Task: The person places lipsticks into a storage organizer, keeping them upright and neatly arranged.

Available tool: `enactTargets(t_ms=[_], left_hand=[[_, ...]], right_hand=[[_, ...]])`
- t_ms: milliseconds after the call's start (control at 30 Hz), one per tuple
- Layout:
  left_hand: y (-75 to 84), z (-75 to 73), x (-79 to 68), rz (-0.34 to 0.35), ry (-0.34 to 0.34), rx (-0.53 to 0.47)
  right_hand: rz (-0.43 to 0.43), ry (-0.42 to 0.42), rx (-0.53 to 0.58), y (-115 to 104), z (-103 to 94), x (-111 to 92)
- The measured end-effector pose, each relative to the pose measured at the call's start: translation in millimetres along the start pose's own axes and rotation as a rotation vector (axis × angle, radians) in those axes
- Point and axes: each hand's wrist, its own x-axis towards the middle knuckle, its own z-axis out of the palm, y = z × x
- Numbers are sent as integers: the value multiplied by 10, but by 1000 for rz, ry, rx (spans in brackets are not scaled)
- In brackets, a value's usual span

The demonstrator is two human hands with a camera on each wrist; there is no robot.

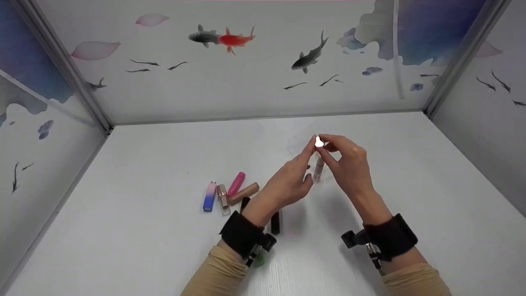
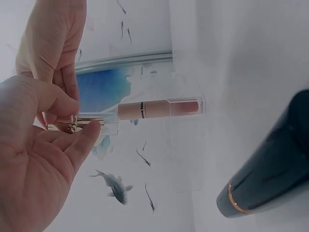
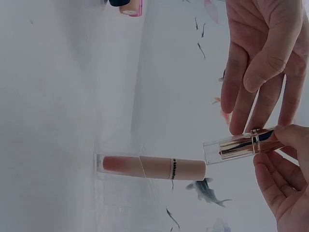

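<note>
A lip gloss tube with a pale pink upper part and clear lower end stands upright. Directly above it is a gold lipstick with a clear case, its lower end touching or nearly touching the tube's top. My right hand pinches the lipstick's upper part between thumb and fingers. From the other side my left hand reaches in, its fairly straight fingers touching the lipstick while its thumb stays apart in the right wrist view. Bright glare hides the lipstick's upper end in the head view.
Left of my hands lie a pink-and-blue tube, a second lipstick, a bright pink tube and a brown tube. A black tube and a green item lie near my left forearm. Printed walls enclose the white table.
</note>
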Motion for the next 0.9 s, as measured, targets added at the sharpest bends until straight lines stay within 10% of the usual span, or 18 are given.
enactTargets(t_ms=[900], left_hand=[[-112, 0, 39, -117, -84, 16]], right_hand=[[77, -52, 3, 113, 181, 63]])
